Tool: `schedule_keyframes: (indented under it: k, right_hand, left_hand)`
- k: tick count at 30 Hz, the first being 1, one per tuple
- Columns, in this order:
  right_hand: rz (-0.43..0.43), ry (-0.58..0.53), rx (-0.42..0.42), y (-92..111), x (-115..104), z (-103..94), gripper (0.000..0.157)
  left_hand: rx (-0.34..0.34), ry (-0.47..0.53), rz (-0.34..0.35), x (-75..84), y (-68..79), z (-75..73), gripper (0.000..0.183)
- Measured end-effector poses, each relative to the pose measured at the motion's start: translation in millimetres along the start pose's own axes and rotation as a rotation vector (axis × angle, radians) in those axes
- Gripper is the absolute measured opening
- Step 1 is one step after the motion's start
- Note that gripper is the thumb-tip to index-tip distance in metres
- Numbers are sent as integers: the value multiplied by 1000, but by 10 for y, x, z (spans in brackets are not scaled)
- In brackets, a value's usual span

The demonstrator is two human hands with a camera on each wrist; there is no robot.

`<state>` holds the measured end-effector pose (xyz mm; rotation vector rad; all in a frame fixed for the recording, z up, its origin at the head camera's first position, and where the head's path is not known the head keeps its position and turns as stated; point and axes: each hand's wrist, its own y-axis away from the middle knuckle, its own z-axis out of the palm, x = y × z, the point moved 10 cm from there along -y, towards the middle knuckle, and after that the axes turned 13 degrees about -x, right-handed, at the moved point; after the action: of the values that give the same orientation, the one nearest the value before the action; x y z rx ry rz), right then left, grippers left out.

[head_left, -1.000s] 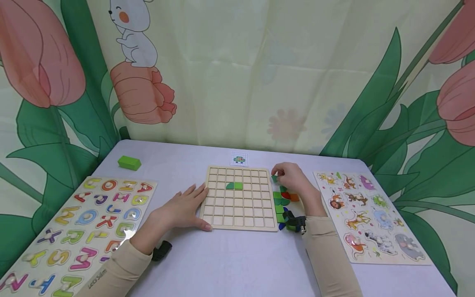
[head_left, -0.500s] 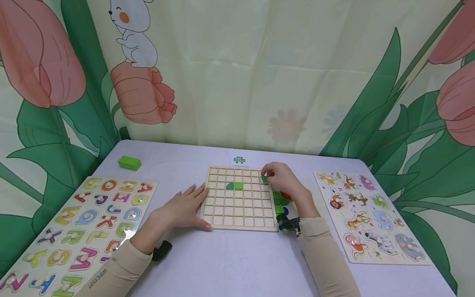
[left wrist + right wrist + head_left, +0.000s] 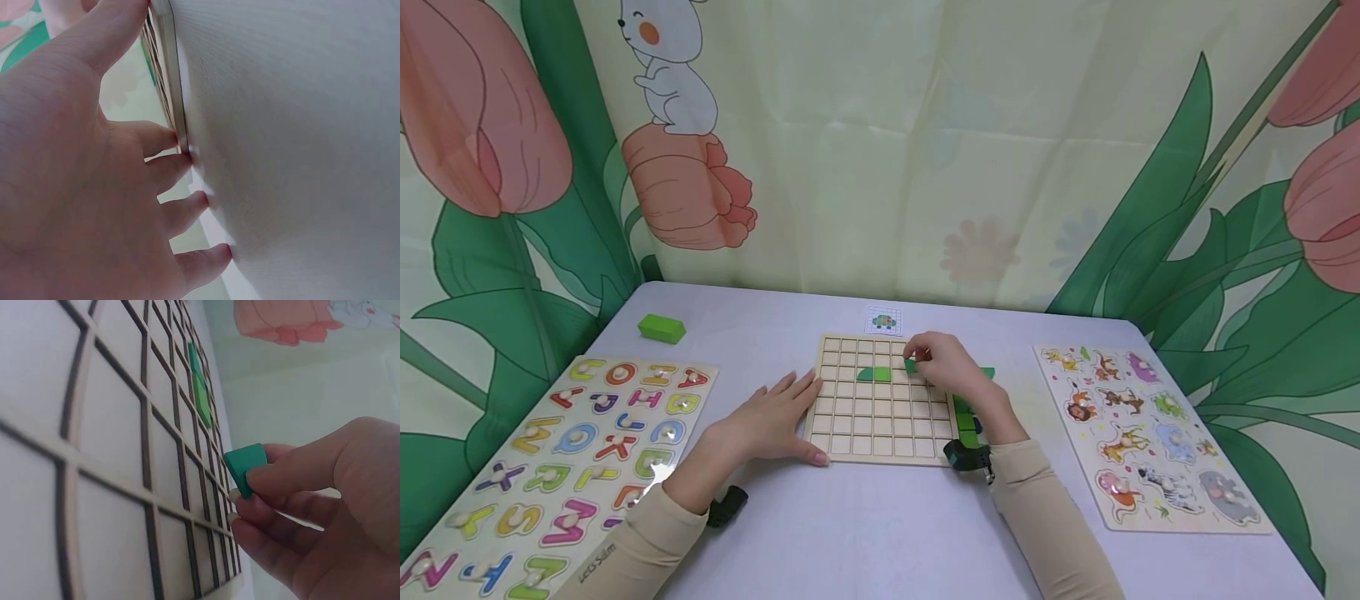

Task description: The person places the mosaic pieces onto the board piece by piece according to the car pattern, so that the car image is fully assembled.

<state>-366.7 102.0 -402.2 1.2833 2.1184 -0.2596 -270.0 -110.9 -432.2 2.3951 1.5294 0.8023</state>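
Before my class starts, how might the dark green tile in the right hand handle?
The dark green tile looks stiff, its edges unbent. It is probably light, being thin and small in the right hand. Its flat face suggests sliding over rolling.

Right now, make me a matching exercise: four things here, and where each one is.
1. Teal piece
2. Bright green block
3. Small picture card
4. Animal puzzle

A. Just past the grid board's far edge
B. Pinched in the right hand
C. Flat on the table's right side
D. Near the table's far left corner

Pairs: 1-B, 2-D, 3-A, 4-C
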Motion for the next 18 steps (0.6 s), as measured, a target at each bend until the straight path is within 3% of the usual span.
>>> schedule_keyframes:
  k: [5, 18]
  right_hand:
    - [2, -41, 2, -37, -44, 77, 28]
    - [42, 59, 42, -64, -74, 136, 27]
  left_hand:
    - [4, 2, 3, 8, 9, -17, 119]
    - [-2, -3, -6, -12, -21, 12, 119]
